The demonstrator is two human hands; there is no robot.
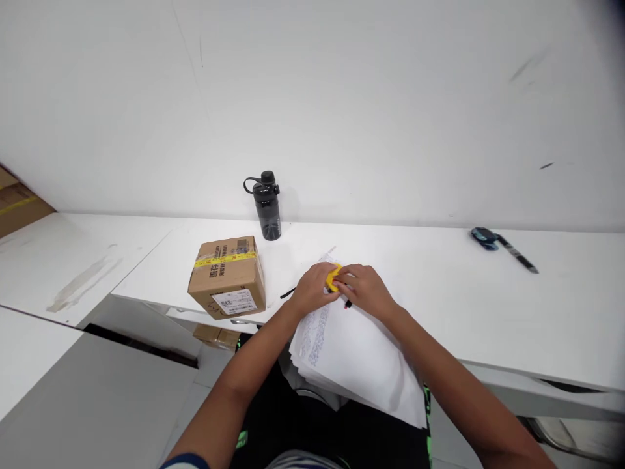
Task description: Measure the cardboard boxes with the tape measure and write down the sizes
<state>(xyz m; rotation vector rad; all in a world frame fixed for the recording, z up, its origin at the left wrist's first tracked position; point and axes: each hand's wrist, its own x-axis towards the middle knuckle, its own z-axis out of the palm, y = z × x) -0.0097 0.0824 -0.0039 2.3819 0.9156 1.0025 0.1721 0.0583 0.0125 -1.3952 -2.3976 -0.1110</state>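
Both hands meet over a stack of white paper sheets [364, 355]. Between them is a small yellow object [333, 278], partly covered by fingers, so its exact kind does not show. My left hand [312, 288] is closed on its left side. From the right, my right hand [366, 288] has its fingers closed on the same object. A short dark piece with a reddish tip [347, 304] pokes out below the right fingers. Just left of my left hand lies a thin black strip [288, 293]. The sheets carry bluish print on the left and overhang the table's front edge.
A taped cardboard box [227, 267] stands left of the hands, with a black water bottle [267, 207] behind it near the wall. Toward the right of the white table [488, 312] lie a dark blue object [484, 238] and a black pen [517, 254].
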